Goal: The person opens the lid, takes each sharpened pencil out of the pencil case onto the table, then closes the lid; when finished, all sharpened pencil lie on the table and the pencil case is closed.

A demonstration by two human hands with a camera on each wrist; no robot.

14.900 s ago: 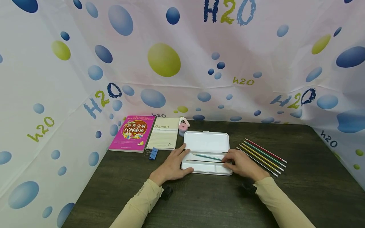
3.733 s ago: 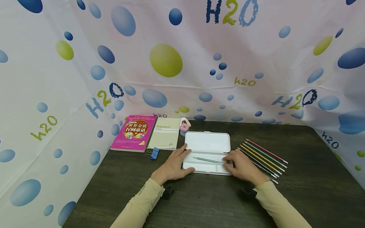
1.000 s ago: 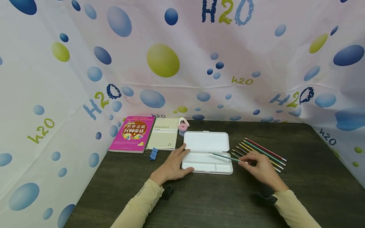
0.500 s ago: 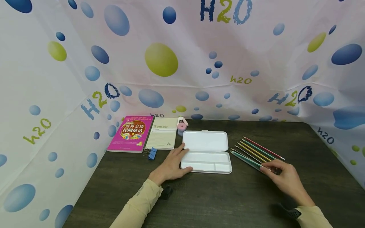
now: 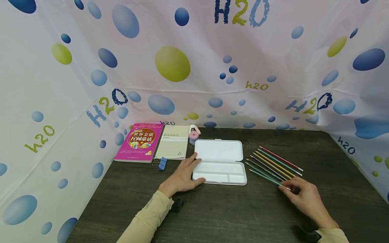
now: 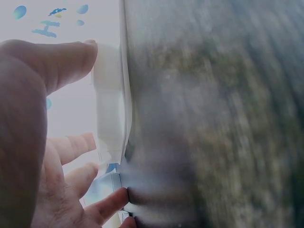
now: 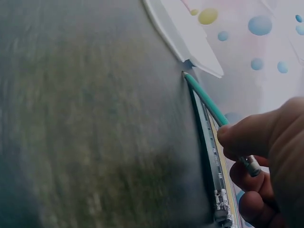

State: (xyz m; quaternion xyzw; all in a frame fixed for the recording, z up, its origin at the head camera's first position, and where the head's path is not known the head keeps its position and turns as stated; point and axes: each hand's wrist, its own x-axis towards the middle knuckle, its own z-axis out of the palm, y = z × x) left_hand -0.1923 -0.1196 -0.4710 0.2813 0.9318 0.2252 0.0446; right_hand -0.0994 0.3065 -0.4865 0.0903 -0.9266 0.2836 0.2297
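My left hand [image 5: 181, 174] rests at the left end of an open white pencil case [image 5: 211, 168], fingers spread and thumb at its front edge. In the left wrist view the thumb [image 6: 71, 61] touches the white case wall [image 6: 111, 99]. My right hand [image 5: 307, 195] pinches a green pencil [image 5: 263, 177] near its metal-capped end, the tip pointing back toward the case. The right wrist view has this green pencil [image 7: 206, 100] between thumb and fingers, just beside other pencils. Several pencils [image 5: 275, 163] lie in a slanted row right of the case.
A pink book [image 5: 139, 141], a cream notebook [image 5: 172, 143] and a blue binder clip [image 5: 162, 163] lie at the back left. Behind the case stands a small pink-and-white item [image 5: 193, 135]. A dotted sheet hangs behind the dark table [image 5: 231, 212].
Pencils that lay in the case earlier are out of it. My right hand has carried the green pencil right, beside the row, and just shifted it slightly forward. The left hand has stayed put.
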